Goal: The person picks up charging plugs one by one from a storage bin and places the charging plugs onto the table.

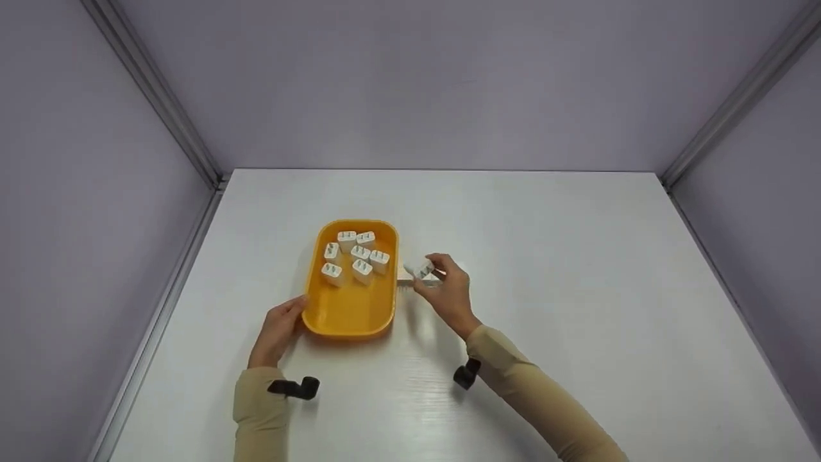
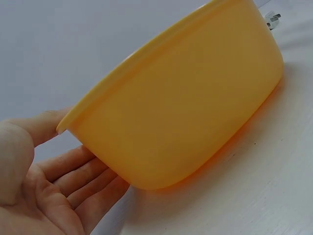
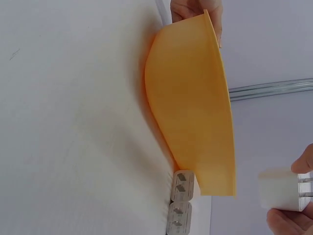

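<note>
My left hand point(image 1: 280, 324) holds the near left corner of a yellow plastic tub point(image 1: 346, 314), and in the left wrist view the thumb lies at the rim with the fingers against the outer wall. Inside the tub, several white plug adapters point(image 1: 362, 271) stand with their metal prongs up. Just past the tub's right side, my right hand point(image 1: 449, 292) pinches another white plug adapter point(image 3: 279, 190) between thumb and fingers, above the table. Below it, two more white plug adapters point(image 3: 179, 201) sit side by side against the tub's outer wall, largely hidden by the hand in the head view.
The tub stands on a white table point(image 1: 577, 289), left of the middle. Pale grey panels point(image 1: 423, 83) enclose the table at the back and sides, with metal profiles point(image 1: 160, 96) at the corners. Each sleeve carries a black wrist camera point(image 1: 467, 373).
</note>
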Demonstrator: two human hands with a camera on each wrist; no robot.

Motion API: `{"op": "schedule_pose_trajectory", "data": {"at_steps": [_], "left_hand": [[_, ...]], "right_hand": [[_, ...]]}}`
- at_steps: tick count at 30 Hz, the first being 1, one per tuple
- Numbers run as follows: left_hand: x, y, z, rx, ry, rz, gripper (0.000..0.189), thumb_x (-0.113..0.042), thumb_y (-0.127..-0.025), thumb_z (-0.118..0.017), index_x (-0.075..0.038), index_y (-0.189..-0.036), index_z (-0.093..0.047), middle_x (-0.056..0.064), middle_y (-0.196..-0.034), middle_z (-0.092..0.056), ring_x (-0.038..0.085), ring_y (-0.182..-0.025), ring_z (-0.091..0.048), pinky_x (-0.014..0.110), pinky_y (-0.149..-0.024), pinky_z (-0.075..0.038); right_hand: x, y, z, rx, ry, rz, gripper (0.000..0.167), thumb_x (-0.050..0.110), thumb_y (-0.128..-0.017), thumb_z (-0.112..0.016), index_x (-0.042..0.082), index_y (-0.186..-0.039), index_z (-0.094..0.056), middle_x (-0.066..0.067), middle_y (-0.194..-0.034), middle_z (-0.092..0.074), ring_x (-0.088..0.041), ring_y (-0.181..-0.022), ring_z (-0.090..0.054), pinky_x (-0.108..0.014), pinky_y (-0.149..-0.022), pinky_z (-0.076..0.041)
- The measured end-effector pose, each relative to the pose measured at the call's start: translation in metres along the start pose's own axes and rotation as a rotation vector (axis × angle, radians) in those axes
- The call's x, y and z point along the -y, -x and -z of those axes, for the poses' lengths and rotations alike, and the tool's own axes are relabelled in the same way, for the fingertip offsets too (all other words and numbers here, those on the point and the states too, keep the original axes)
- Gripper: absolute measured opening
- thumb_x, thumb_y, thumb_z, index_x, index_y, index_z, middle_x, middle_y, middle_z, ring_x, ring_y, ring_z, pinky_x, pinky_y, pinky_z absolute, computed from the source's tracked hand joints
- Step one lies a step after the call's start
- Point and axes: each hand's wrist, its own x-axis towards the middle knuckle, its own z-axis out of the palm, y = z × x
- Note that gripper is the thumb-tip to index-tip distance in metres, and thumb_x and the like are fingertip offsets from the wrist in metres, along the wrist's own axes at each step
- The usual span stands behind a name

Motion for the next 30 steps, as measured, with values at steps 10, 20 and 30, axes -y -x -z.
{"op": "schedule_pose_trajectory", "data": {"at_steps": [10, 20, 30], "left_hand": [[-0.002, 0.0, -0.001, -0.013, 0.013, 0.021, 0.062, -0.046, -0.1, -0.046, -0.009, -0.148, -0.037, 0.009, -0.156, -0.037, 0.022, -0.138, -0.041, 0.039, -0.118, -0.036], [-0.002, -0.001, -0.002, -0.018, 0.034, 0.018, 0.061, -0.044, -0.1, -0.045, -0.008, -0.148, -0.036, 0.01, -0.156, -0.037, 0.021, -0.136, -0.041, 0.039, -0.118, -0.036], [-0.001, 0.001, -0.002, -0.016, 0.007, 0.015, 0.06, -0.046, -0.099, -0.046, -0.01, -0.147, -0.04, 0.008, -0.154, -0.041, 0.016, -0.128, -0.046, 0.035, -0.115, -0.04]], "right_hand": [[-0.017, 0.001, 0.012, -0.03, 0.019, -0.03, 0.035, -0.001, -0.075, -0.074, -0.004, -0.107, -0.06, -0.025, -0.105, -0.065, -0.033, -0.102, -0.067, -0.039, -0.093, -0.057], [-0.032, 0.001, 0.024, -0.061, 0.039, -0.079, 0.032, -0.001, -0.075, -0.077, -0.007, -0.101, -0.059, -0.026, -0.111, -0.066, -0.035, -0.106, -0.066, -0.041, -0.095, -0.056], [-0.048, 0.003, 0.034, -0.095, 0.058, -0.12, 0.027, 0.0, -0.075, -0.077, -0.004, -0.095, -0.06, -0.025, -0.111, -0.067, -0.036, -0.107, -0.066, -0.041, -0.096, -0.055]]}}
